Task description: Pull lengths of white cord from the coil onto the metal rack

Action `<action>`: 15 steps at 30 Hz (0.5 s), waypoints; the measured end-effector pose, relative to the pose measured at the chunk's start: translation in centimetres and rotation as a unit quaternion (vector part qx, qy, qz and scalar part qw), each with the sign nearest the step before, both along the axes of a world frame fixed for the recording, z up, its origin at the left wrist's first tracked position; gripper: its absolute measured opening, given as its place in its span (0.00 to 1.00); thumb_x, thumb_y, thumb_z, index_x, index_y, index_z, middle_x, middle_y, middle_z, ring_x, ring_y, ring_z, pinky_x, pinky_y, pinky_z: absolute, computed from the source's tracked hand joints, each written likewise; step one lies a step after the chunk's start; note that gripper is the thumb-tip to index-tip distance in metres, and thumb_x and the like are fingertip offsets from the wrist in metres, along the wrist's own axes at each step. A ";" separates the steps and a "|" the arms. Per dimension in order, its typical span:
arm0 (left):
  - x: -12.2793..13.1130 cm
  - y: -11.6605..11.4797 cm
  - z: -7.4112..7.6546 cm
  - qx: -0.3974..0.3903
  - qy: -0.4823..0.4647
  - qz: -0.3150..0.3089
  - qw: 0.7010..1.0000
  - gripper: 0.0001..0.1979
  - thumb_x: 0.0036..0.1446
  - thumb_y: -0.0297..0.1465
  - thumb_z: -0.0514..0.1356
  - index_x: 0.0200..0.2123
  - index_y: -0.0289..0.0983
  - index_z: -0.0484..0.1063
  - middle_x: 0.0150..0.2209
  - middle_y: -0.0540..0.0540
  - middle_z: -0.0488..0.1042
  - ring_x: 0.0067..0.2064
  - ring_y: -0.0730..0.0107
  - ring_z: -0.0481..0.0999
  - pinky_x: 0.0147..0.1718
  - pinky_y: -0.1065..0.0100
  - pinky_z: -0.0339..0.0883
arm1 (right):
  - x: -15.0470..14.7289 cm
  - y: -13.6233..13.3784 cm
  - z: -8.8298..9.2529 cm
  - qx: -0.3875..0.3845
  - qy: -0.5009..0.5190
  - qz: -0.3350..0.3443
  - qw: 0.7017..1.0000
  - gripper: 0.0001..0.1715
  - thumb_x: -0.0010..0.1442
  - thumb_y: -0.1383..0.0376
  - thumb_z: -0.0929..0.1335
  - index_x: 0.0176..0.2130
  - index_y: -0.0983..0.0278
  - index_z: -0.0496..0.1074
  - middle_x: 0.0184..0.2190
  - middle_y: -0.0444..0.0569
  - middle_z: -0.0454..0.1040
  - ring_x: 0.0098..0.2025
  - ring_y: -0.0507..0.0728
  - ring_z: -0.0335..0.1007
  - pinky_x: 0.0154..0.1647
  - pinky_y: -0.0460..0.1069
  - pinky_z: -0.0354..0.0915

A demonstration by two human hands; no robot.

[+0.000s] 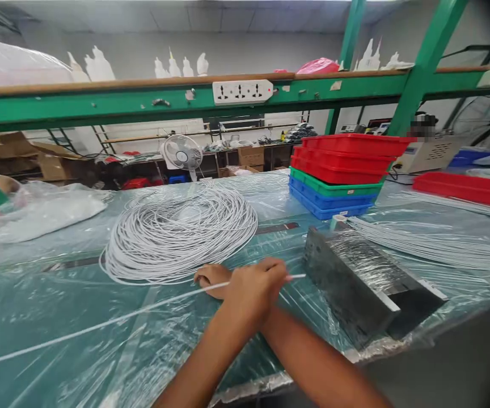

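My forearms cross over the plastic-covered green table point(58, 340). My left hand point(256, 286) lies on top, closed around a thin white cable point(100, 324). The cable's cut end point(298, 276) pokes out to the right, almost touching a grey metal block point(355, 277). My right hand point(208, 276) sits just left of it, partly hidden under my left wrist, with fingers curled at the same cable. From my hands the cable runs off to the lower left. A large coil of white cable point(177, 232) lies just behind my hands.
A bundle of straight cut white cables point(419, 243) lies right of the block. Stacked red, green and blue trays point(342, 170) stand behind it. More red trays point(466, 190) are far right, plastic bags point(45, 209) at left. A green shelf frame with a socket strip point(243, 90) crosses overhead.
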State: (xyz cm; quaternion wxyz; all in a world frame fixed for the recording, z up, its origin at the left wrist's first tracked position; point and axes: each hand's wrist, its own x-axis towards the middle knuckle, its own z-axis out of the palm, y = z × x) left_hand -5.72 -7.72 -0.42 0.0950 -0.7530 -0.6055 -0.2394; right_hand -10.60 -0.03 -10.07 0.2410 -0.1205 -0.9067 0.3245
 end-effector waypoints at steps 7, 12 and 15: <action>3.3 7.9 1.3 -0.096 0.007 -0.118 0.988 0.05 0.69 0.32 0.61 0.39 0.39 0.75 0.33 0.51 0.70 0.37 0.65 0.71 0.32 0.74 0.60 | -1.2 1.4 -1.6 0.047 -0.047 0.031 0.997 0.13 0.57 0.72 0.63 0.33 0.62 0.76 0.37 0.44 0.78 0.42 0.54 0.72 0.45 0.46 0.63; 4.5 7.9 -0.1 -0.068 -0.034 -0.090 0.993 0.04 0.68 0.29 0.59 0.38 0.37 0.72 0.35 0.52 0.70 0.36 0.61 0.71 0.32 0.69 0.64 | -1.3 1.4 -2.0 0.069 -0.057 0.032 0.996 0.12 0.57 0.70 0.63 0.35 0.60 0.76 0.39 0.43 0.78 0.43 0.54 0.72 0.44 0.45 0.62; 5.2 7.8 -0.1 -0.082 -0.041 -0.101 0.991 0.08 0.70 0.31 0.59 0.35 0.37 0.71 0.34 0.53 0.69 0.37 0.59 0.72 0.33 0.66 0.67 | -1.4 1.5 -2.2 0.071 -0.060 0.027 0.995 0.13 0.57 0.69 0.63 0.36 0.58 0.76 0.39 0.41 0.78 0.42 0.53 0.72 0.43 0.45 0.62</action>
